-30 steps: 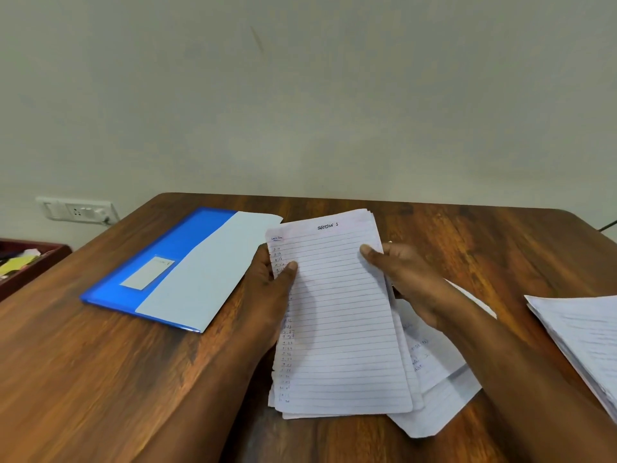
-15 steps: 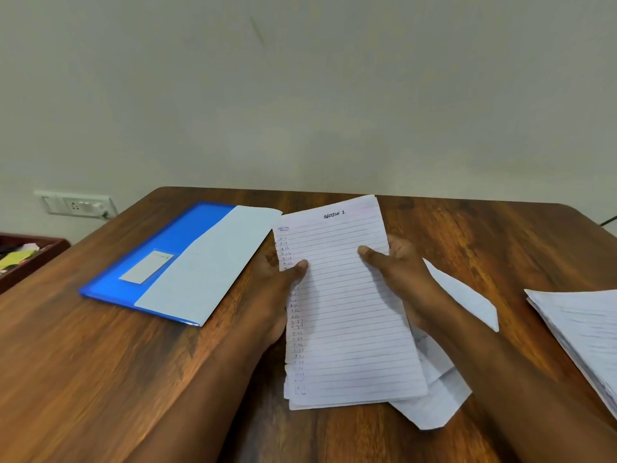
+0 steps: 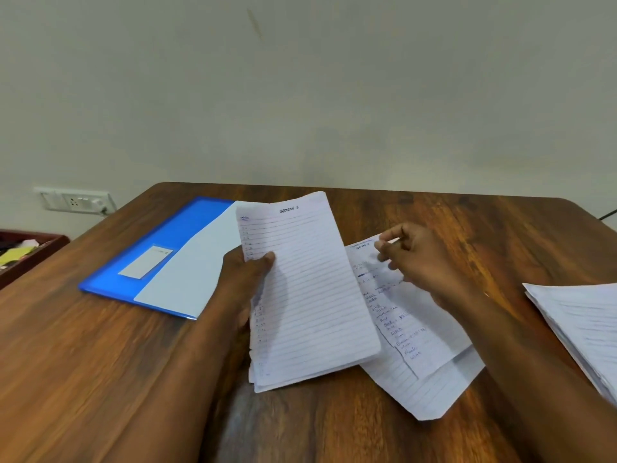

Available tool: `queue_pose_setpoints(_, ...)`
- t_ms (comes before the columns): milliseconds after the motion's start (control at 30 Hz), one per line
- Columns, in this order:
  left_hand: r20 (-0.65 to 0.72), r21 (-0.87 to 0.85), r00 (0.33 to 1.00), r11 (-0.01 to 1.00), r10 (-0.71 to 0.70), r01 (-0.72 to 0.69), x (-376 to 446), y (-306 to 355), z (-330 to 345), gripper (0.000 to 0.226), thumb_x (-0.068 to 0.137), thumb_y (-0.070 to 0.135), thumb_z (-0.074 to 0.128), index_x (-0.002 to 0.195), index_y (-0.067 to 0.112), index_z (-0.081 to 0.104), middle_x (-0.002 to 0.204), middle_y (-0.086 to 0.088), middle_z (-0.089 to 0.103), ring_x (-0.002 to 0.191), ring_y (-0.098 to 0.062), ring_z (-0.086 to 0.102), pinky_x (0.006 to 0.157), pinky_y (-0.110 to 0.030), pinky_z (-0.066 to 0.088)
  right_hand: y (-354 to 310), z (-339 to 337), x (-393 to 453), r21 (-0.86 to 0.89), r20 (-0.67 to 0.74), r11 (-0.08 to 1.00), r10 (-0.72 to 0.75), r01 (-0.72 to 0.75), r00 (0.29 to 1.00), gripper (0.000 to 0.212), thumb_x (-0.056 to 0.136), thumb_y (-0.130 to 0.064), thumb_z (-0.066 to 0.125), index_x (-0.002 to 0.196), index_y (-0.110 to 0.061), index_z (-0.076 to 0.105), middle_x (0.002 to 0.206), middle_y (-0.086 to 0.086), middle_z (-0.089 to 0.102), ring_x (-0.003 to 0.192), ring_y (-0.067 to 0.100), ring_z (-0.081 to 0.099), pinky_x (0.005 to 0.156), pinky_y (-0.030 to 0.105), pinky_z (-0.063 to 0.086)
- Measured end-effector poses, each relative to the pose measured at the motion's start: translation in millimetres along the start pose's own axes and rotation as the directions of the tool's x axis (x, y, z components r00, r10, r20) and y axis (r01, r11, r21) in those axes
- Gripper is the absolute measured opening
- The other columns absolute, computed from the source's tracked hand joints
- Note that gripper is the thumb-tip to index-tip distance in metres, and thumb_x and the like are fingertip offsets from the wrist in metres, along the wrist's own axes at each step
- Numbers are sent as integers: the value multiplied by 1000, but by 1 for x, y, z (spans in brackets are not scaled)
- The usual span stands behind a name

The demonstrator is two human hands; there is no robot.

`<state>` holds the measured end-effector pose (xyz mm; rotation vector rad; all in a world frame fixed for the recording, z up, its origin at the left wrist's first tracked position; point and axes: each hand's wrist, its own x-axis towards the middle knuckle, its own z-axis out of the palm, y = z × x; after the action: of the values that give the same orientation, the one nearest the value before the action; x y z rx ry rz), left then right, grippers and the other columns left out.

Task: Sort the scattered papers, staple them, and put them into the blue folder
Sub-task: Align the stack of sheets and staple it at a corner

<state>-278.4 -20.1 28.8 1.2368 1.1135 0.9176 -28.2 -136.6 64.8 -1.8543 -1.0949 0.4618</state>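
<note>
The fingers [image 3: 389, 240] of the right hand [image 3: 420, 259] are curled and appear to pinch the top edge of a loose handwritten sheet [image 3: 397, 315] that lies on the wooden surface [image 3: 100, 362]; motion blur makes the exact contact hard to confirm. The left hand [image 3: 243, 282] grips a gathered stack of lined pages [image 3: 307, 289] by its left edge, thumb pressed on the front page and the other fingers hidden behind it. That stack is tilted up off the surface, and its top page is headed "Section 1".

Judging by how things lie, the task is in its sorting stage. One stack has been collected in the left hand, while a few loose sheets sit under and beside its lower right corner, the handwritten one uppermost. Another pile of papers [image 3: 581, 332] rests apart at the right edge of the view. No stapler is visible, so the stapling appears not yet done, and the filing remains as well.

The blue folder [image 3: 150, 248] lies flat on the surface to the left, its pale flap just beside the left hand and partly behind the held stack. It is well apart from the right hand. The loose sheets lie directly below the right hand's fingers, between the held stack and the pile at the right.
</note>
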Motion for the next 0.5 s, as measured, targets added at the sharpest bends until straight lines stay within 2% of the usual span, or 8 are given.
queue_pose_setpoints(100,-27,33,999,999,-35,36,10,-2,-14,36,96,29,71,131,27,65,127,0,73,115,-33,69,107,-62,51,26,-7,11,-446,-101,895,-71,19,992,31,89,-36,81,113,-23,66,105,0,73,85,18,70,78,37,58)
queue_pose_setpoints(200,-63,64,997,996,-54,58,15,-1,-22,36,102,26,67,137,24,61,131,-1,70,117,-32,67,108,-61,50,44,-14,17,-640,-162,768,-96,-30,982,42,82,-45,84,111,-19,69,110,4,73,94,25,68,81,40,59)
queue_pose_setpoints(300,-87,72,994,995,-60,66,17,-2,-27,35,101,29,68,136,25,61,130,-2,71,115,-32,68,107,-61,51,50,-21,19,-660,-158,747,-40,-76,987,43,77,-53,86,99,-22,66,97,1,70,90,25,66,81,44,58)
queue_pose_setpoints(367,-100,80,993,994,-68,76,19,-3,-30,36,100,32,68,135,26,61,130,-2,70,114,-31,68,107,-60,51,49,-24,19,-645,-155,755,17,-114,988,42,76,-52,87,96,-24,63,95,0,69,89,25,65,82,44,57)
queue_pose_setpoints(500,-96,111,992,989,-82,93,18,-2,-28,32,103,30,65,134,26,60,127,-1,70,114,-30,68,107,-59,51,46,-28,19,-562,-172,815,49,-139,984,37,76,-36,91,91,-25,59,100,2,70,90,24,65,84,42,57)
